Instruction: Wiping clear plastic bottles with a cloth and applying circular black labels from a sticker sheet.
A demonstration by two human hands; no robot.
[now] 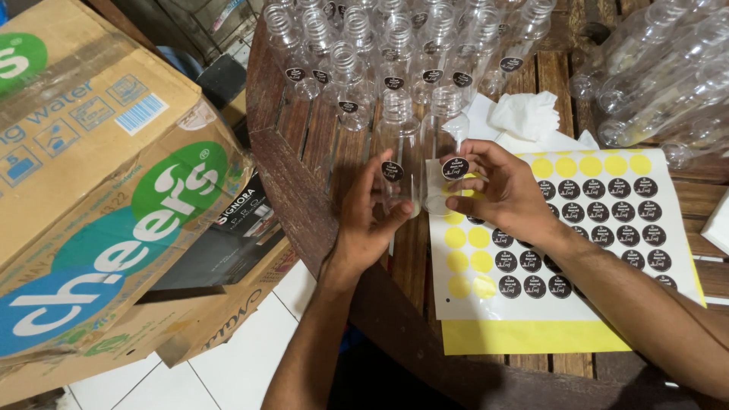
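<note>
Round dark wooden slatted table (319, 152), curved near-left edge running diagonally from top centre down toward bottom centre. Off that edge: white tiled floor (228, 364) and a large brown cardboard box with green and blue print (99, 182), tilted, just beside the table rim, so little free room on the left. Far side of the tabletop packed with a cluster of clear plastic empty bottles, uncapped, each with a round black label (395, 45). More clear bottles lying on their sides (661, 83) at the far right corner. Crumpled white tissue (524, 114) between the two groups. Only bare wood is the narrow strip near the left rim and under the hands.

White-and-yellow sticker sheet with rows of round black stickers (607, 220) lies flat at the near right, its near edge close to the table rim; left columns already peeled, showing yellow circles.

Left hand (368, 220) wrapped around a clear plastic bottle bearing one black round label (399, 163), fingers curled closed on its lower body, bottle upright near the table's middle, touching the sheet's left edge area. Right hand (497, 190) over the sheet's upper left corner, thumb and forefinger pinched together on a single round black sticker (455, 168), held just beside a second clear bottle (440, 129); other fingers loosely spread.
</note>
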